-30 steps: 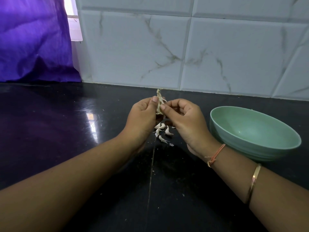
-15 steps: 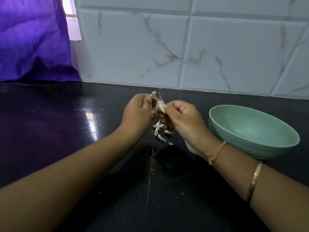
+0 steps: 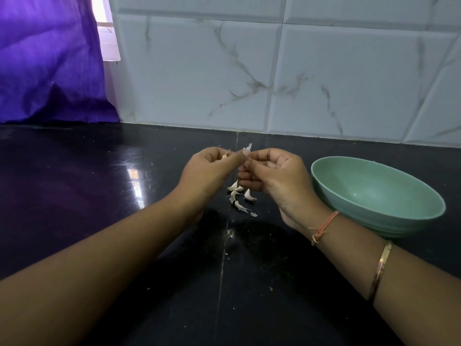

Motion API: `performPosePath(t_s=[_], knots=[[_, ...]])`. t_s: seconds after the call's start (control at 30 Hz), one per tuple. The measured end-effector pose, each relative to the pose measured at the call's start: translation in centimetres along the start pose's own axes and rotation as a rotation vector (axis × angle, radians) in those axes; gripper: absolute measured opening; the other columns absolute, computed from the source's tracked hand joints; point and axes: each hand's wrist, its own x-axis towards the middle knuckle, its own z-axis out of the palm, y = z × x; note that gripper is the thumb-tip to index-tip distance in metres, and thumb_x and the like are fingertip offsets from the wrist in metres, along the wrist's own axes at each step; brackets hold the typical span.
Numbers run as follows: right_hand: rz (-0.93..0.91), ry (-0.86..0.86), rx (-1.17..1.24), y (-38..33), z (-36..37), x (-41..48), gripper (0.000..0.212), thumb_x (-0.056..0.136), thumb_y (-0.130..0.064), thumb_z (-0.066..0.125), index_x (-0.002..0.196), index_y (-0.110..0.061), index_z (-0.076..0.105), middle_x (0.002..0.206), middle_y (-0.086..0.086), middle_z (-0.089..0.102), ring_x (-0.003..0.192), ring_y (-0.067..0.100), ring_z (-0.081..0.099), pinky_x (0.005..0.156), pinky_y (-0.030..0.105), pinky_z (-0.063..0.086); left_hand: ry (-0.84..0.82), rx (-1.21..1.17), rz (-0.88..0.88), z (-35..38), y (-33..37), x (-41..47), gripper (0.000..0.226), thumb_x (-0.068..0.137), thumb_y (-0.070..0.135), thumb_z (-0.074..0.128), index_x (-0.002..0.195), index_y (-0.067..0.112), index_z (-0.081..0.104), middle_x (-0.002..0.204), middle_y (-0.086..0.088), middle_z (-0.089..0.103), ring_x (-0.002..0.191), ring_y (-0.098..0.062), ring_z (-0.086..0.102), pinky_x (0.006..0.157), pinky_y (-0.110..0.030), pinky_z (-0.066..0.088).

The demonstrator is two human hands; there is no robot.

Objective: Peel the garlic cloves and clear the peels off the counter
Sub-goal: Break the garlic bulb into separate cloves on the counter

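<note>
Both my hands meet above the black counter. My left hand curls its fingers round a small pale garlic piece that barely shows between them. My right hand pinches a thin white bit of garlic peel that sticks up at the fingertips, where the two hands touch. Below the hands, several unpeeled garlic cloves lie in a small cluster on the counter, with a loose flake of peel beside them.
An empty green bowl stands on the counter just right of my right wrist. A marbled tile wall closes the back, and a purple curtain hangs at the far left. Small crumbs dot the counter near me.
The stalk-like garlic remnant held upright between both hands has been pulled apart. Only a small white peel now shows at my right fingertips, and my left hand holds a small piece.
</note>
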Motion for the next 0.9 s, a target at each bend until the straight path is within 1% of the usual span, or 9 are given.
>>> performPosePath(t_s=[0.07, 0.2, 0.3, 0.47, 0.57, 0.63, 0.77, 0.83, 0.9], knots=[[0.004, -0.001, 0.013, -0.2, 0.0, -0.1, 0.004, 0.088, 0.001, 0.059, 0.089, 0.005, 0.061, 0.072, 0.015, 0.066, 0.059, 0.011, 0.065, 0.059, 0.023, 0.058, -0.024, -0.017, 0.018, 0.1, -0.2, -0.1, 0.018, 0.079, 0.026, 0.07, 0.084, 0.009, 0.066, 0.046, 0.014, 0.051, 0.041, 0.002, 0.042, 0.044, -0.013, 0.035], [0.033, -0.027, 0.06, -0.4, 0.0, -0.3, 0.007, 0.089, 0.001, 0.057, 0.09, 0.008, 0.059, 0.074, 0.017, 0.066, 0.058, 0.014, 0.067, 0.057, 0.023, 0.057, -0.007, -0.043, 0.007, -0.1, -0.4, 0.3, 0.009, 0.082, 0.022, 0.068, 0.078, 0.014, 0.068, 0.043, 0.012, 0.044, 0.038, -0.003, 0.031, 0.043, -0.018, 0.03], [0.049, -0.035, 0.083, -0.6, 0.0, -0.3, 0.008, 0.089, 0.0, 0.057, 0.09, 0.008, 0.06, 0.072, 0.015, 0.066, 0.058, 0.015, 0.068, 0.056, 0.023, 0.057, -0.008, -0.054, 0.006, -0.1, -0.4, 0.4, 0.012, 0.085, 0.019, 0.065, 0.074, 0.016, 0.067, 0.042, 0.01, 0.038, 0.039, -0.003, 0.029, 0.042, -0.016, 0.029], [0.052, 0.015, 0.059, -0.6, 0.2, -0.3, 0.009, 0.091, -0.001, 0.055, 0.083, 0.0, 0.058, 0.069, 0.012, 0.065, 0.055, 0.013, 0.066, 0.058, 0.024, 0.058, -0.003, -0.073, -0.015, -0.1, -0.3, 0.4, 0.017, 0.087, 0.018, 0.062, 0.071, 0.013, 0.065, 0.04, 0.01, 0.034, 0.038, -0.004, 0.026, 0.04, -0.016, 0.026], [0.081, 0.057, 0.033, -0.3, 0.0, 0.0, 0.013, 0.091, 0.0, 0.053, 0.079, -0.001, 0.056, 0.067, 0.011, 0.063, 0.051, 0.012, 0.064, 0.055, 0.023, 0.057, 0.071, -0.066, -0.056, -0.2, -0.2, 0.6, 0.017, 0.087, 0.021, 0.063, 0.073, 0.012, 0.064, 0.049, 0.004, 0.036, 0.046, -0.008, 0.028, 0.047, -0.02, 0.029], [0.098, 0.064, -0.033, -0.1, -0.2, 0.1, 0.014, 0.089, 0.003, 0.052, 0.075, 0.0, 0.055, 0.065, 0.012, 0.062, 0.048, 0.012, 0.062, 0.051, 0.022, 0.055, 0.107, -0.062, -0.074, -0.4, -0.3, 0.7, 0.014, 0.087, 0.02, 0.063, 0.076, 0.011, 0.066, 0.053, 0.002, 0.036, 0.049, -0.009, 0.028, 0.051, -0.023, 0.029], [0.114, 0.064, -0.259, 0.6, -0.4, 0.0, 0.008, 0.083, 0.003, 0.056, 0.076, -0.001, 0.057, 0.062, 0.012, 0.063, 0.045, 0.015, 0.059, 0.046, 0.025, 0.053, 0.102, -0.047, -0.086, -0.4, -0.5, 0.8, 0.008, 0.087, 0.017, 0.064, 0.086, 0.011, 0.069, 0.041, 0.012, 0.035, 0.044, -0.006, 0.028, 0.047, -0.019, 0.03], [0.09, 0.067, -0.396, 0.8, -0.4, 0.1, 0.003, 0.08, -0.001, 0.059, 0.08, -0.003, 0.057, 0.061, 0.011, 0.064, 0.043, 0.017, 0.058, 0.043, 0.025, 0.05, 0.082, -0.04, -0.08, -0.4, -0.5, 0.7, 0.007, 0.086, 0.017, 0.065, 0.085, 0.011, 0.07, 0.039, 0.013, 0.035, 0.04, -0.004, 0.029, 0.043, -0.017, 0.03], [0.028, 0.084, -0.531, 1.0, -0.5, 0.1, 0.007, 0.081, -0.01, 0.062, 0.081, -0.004, 0.058, 0.058, 0.007, 0.063, 0.04, 0.012, 0.055, 0.04, 0.021, 0.045, 0.066, -0.044, -0.075, -0.3, -0.4, 0.5, 0.007, 0.085, 0.016, 0.065, 0.081, 0.012, 0.069, 0.038, 0.014, 0.035, 0.037, -0.002, 0.028, 0.041, -0.016, 0.029]])
